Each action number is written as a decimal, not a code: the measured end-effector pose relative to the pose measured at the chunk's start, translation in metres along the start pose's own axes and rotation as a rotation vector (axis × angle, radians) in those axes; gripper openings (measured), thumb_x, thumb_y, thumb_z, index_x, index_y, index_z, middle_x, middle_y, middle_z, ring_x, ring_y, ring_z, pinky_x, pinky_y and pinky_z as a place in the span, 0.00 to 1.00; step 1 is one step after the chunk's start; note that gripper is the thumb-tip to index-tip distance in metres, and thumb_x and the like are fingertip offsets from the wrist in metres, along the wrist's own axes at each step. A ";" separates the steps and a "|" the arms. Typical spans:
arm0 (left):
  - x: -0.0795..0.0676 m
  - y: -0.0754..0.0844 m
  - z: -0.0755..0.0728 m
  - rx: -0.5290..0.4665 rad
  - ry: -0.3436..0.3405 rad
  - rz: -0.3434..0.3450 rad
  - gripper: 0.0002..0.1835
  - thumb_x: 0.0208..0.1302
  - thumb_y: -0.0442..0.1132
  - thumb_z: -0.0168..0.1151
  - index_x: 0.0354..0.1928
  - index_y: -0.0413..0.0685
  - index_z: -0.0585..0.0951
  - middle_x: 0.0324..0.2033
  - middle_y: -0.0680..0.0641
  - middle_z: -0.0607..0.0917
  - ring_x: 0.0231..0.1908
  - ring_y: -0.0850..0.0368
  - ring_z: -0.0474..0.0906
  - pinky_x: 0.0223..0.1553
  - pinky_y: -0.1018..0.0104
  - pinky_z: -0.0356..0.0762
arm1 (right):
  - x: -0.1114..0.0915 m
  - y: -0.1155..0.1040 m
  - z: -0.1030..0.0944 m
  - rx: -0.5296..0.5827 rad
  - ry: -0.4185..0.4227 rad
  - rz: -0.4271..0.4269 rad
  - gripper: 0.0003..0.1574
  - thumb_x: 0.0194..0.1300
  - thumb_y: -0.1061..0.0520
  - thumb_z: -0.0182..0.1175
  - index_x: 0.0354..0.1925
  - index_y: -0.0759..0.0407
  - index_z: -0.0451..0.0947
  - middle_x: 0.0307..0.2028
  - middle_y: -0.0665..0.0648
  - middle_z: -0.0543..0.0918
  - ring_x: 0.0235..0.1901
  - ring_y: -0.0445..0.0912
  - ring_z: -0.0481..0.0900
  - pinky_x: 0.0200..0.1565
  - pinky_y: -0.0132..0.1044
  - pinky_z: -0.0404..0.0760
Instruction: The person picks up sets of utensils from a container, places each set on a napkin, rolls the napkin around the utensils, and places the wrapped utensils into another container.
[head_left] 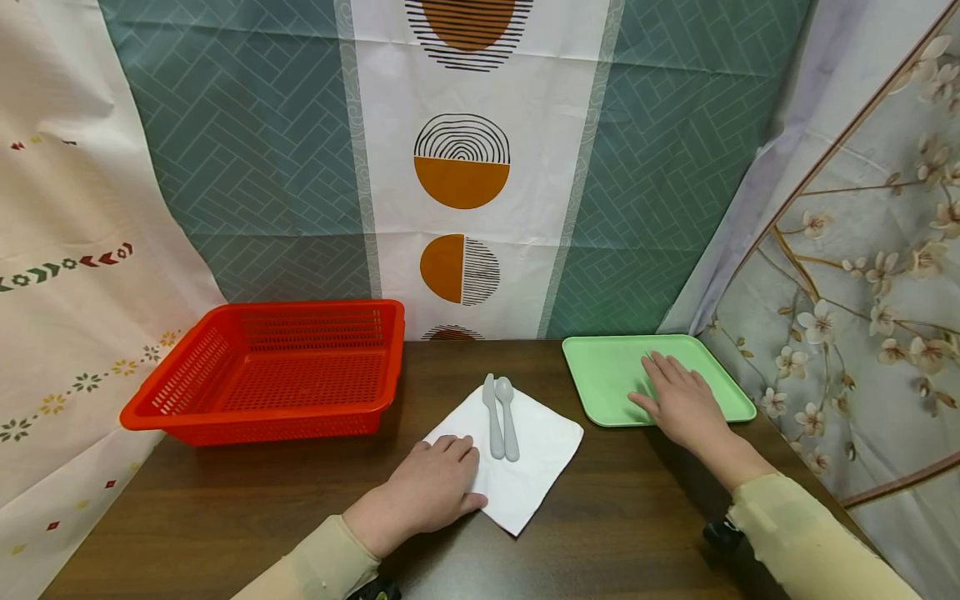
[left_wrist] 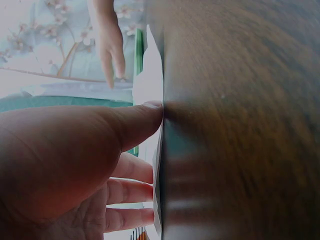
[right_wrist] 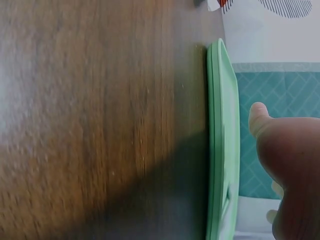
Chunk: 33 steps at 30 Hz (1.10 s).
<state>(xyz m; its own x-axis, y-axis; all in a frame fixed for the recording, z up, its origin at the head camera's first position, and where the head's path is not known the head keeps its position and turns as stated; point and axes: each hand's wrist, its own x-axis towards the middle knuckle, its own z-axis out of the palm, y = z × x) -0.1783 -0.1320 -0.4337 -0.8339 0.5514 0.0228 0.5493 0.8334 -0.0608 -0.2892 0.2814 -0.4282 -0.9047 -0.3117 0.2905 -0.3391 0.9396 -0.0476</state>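
A white napkin (head_left: 530, 477) lies turned cornerwise on the wooden table, and on it a grey knife (head_left: 493, 425) and a grey spoon (head_left: 508, 421) lie side by side. My left hand (head_left: 429, 490) rests at the napkin's left edge, fingers extended and thumb spread. In the left wrist view, the thumb and fingertips touch the napkin (left_wrist: 150, 90) along its edge. To the right, my right hand (head_left: 681, 402) is held above a light green tray (head_left: 600, 375), fingers extended and gripping nothing. The right wrist view shows a gap between this hand (right_wrist: 290, 160) and the tray's rim (right_wrist: 216, 125).
A red perforated plastic basket (head_left: 300, 427) stands at the back left of the table (head_left: 247, 517). Patterned cloths hang behind the table and on both sides; the flowered cloth (head_left: 862, 333) borders its right edge.
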 end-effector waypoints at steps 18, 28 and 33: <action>0.000 0.001 -0.001 0.003 -0.009 -0.005 0.35 0.74 0.62 0.69 0.70 0.42 0.83 0.69 0.42 0.82 0.68 0.43 0.78 0.62 0.40 0.79 | -0.003 0.028 0.002 0.024 -0.076 0.087 0.50 0.85 0.38 0.59 0.82 0.74 0.60 0.80 0.80 0.60 0.79 0.77 0.57 0.73 0.78 0.56; 0.000 0.000 0.000 0.018 0.016 0.003 0.35 0.74 0.62 0.70 0.69 0.43 0.83 0.68 0.42 0.83 0.67 0.43 0.78 0.61 0.40 0.80 | -0.003 0.043 0.004 0.006 -0.099 0.111 0.50 0.85 0.38 0.58 0.81 0.75 0.59 0.79 0.81 0.59 0.78 0.78 0.57 0.73 0.79 0.55; 0.001 0.000 0.001 0.014 0.016 0.001 0.35 0.74 0.61 0.70 0.69 0.42 0.83 0.68 0.42 0.83 0.67 0.43 0.78 0.61 0.40 0.80 | -0.005 0.047 0.003 -0.004 -0.100 0.119 0.50 0.85 0.39 0.58 0.81 0.76 0.60 0.78 0.82 0.60 0.77 0.78 0.58 0.73 0.78 0.58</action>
<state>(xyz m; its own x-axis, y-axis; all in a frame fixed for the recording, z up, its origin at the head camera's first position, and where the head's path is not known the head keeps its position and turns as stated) -0.1787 -0.1316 -0.4344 -0.8322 0.5532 0.0391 0.5496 0.8321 -0.0745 -0.3017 0.3265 -0.4350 -0.9597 -0.2106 0.1861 -0.2270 0.9712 -0.0718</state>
